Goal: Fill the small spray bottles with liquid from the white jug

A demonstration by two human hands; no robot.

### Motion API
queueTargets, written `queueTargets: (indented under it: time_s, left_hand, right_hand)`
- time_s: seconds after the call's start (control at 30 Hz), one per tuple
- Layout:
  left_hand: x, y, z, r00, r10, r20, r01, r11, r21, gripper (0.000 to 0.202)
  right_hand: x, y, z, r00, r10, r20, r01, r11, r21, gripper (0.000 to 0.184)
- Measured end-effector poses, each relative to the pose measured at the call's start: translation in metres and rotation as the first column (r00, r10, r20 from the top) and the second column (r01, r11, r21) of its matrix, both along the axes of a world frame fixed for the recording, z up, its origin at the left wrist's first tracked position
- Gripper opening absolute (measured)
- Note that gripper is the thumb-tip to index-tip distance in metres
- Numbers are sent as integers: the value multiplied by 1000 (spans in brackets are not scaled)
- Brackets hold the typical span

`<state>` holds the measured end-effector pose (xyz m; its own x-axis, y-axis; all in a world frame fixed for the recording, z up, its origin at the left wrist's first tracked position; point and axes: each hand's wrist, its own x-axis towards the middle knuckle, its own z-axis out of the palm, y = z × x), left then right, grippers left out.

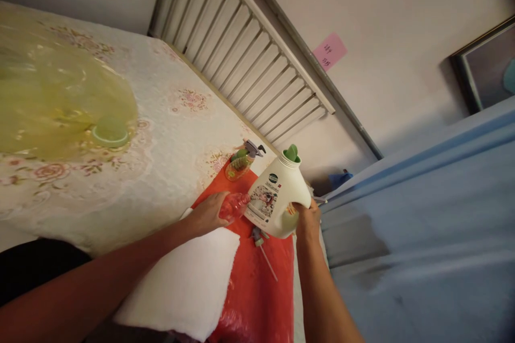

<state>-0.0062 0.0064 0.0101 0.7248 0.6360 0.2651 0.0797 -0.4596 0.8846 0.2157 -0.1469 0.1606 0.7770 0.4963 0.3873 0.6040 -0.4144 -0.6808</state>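
Observation:
My left hand [211, 213] grips a see-through bottle [233, 207] with no top on it, tilted, its neck pointing at the jug. The red beneath shows through the bottle. My right hand [309, 220] is closed round the handle of a large cream jug [277, 193], which has a printed label and a green spout [291, 153] in its uncapped mouth. A loose spray head [257, 236] with a thin dip tube lies just below the jug on a red sheet [261, 289]. Behind my left hand stands a spray bottle [240, 164] with a grey trigger.
A white towel [189, 278] lies under my left forearm. On the floral tablecloth [173, 134] at left sit a yellow plastic bag [52, 91] and a pale green cap [110, 131]. A slatted rack [241, 48] borders the far edge; a blue curtain [422, 214] hangs at right.

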Motion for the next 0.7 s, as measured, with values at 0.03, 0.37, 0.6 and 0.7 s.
queueTargets:
  time_s: [0.03,0.37,0.6,0.7]
  left_hand:
    - [-1,1,1,1000,5,4,-5,1000,7,60]
    - [-33,12,27,992,127,12,-127,991,-35,59]
    - [-68,-3,52,981,172,-84,-185,968,-172,61]
    - [-77,-13,54,988,139,-70,-150,969,-198,56]
  right_hand:
    - [1,2,-3,1000,-14,-26,15,999,33,44]
    - [-13,30,-46,975,29,-221,21,975,222,41]
    - [-44,45,-76,951,116,-287,-72,984,161,49]
    - [-55,48,-81,951,129,-280,-81,981,178,46]
